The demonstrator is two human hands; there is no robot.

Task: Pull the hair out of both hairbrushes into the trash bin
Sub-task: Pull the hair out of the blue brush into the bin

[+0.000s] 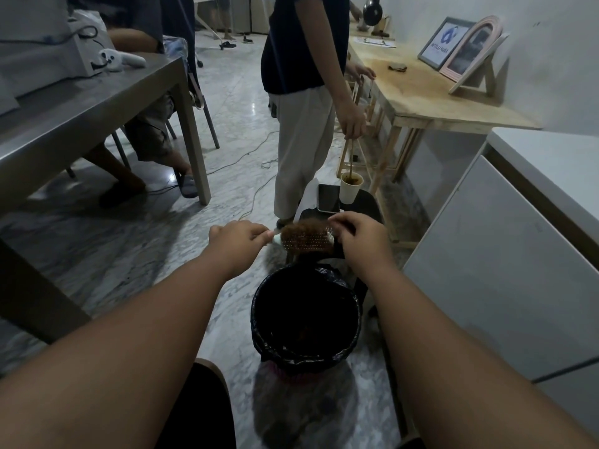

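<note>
Hairbrush (306, 242) with brown hair (299, 229) held level just beyond trash bin (306, 314). Left hand (236, 243) clamped on handle; right hand (359, 236) pinching at far-right tip.

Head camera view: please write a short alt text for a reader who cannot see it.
Two bare hands hold a round hairbrush matted with brown hair above a black-lined trash bin: the left hand grips its handle, the right hand pinches its far end.
</note>
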